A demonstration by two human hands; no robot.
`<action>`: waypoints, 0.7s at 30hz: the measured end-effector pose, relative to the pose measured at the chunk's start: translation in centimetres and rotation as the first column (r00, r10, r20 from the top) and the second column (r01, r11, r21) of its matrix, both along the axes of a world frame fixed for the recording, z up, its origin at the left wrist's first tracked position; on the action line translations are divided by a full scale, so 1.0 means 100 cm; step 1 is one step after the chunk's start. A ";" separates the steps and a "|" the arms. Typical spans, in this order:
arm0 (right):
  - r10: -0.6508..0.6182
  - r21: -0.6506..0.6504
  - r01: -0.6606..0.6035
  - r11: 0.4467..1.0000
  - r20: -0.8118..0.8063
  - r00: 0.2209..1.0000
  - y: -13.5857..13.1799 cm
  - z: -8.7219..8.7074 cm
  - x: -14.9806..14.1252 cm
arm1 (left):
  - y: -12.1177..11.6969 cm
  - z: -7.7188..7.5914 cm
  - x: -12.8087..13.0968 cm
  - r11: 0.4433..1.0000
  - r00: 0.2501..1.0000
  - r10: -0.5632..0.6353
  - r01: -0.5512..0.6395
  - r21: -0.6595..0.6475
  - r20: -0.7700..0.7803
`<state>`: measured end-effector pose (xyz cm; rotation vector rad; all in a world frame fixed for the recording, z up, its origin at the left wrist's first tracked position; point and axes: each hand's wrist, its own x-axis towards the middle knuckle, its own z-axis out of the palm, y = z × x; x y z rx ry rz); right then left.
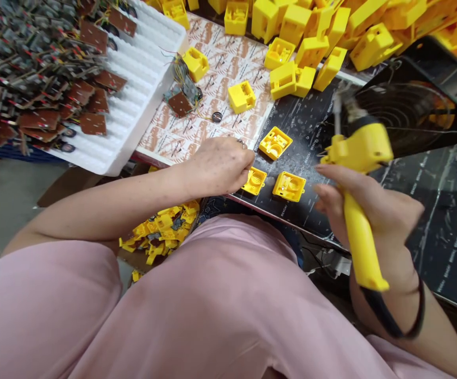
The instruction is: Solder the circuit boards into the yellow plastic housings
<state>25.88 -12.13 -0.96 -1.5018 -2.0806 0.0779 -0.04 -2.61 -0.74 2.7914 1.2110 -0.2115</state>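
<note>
My left hand (222, 164) is closed at the near table edge, its fingertips at a small open yellow plastic case (255, 181), which it partly hides. Two more open cases sit beside it, one yellow case (276, 143) behind and another yellow case (289, 186) to the right; speakers seem to be set inside. In my right hand (382, 205), slightly blurred, is a yellow soldering gun (360, 231), raised over the black mat with its metal tip pointing away from me. The gun's black cord hangs by my right wrist.
A white foam tray (133, 105) heaped with brown circuit boards (92, 123) stands left. Yellow cases (294, 26) pile up at the back. A black fan (418, 105) is at right. A wired board (181, 102) and a small round part (217, 117) lie mid-table. Yellow scraps (165, 231) fill a box below.
</note>
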 end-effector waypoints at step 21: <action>0.085 -0.037 -0.078 0.996 0.262 0.961 0.083 -0.026 -0.030 | 0.101 0.015 -0.091 0.997 1.000 -0.022 0.022 0.074 -0.010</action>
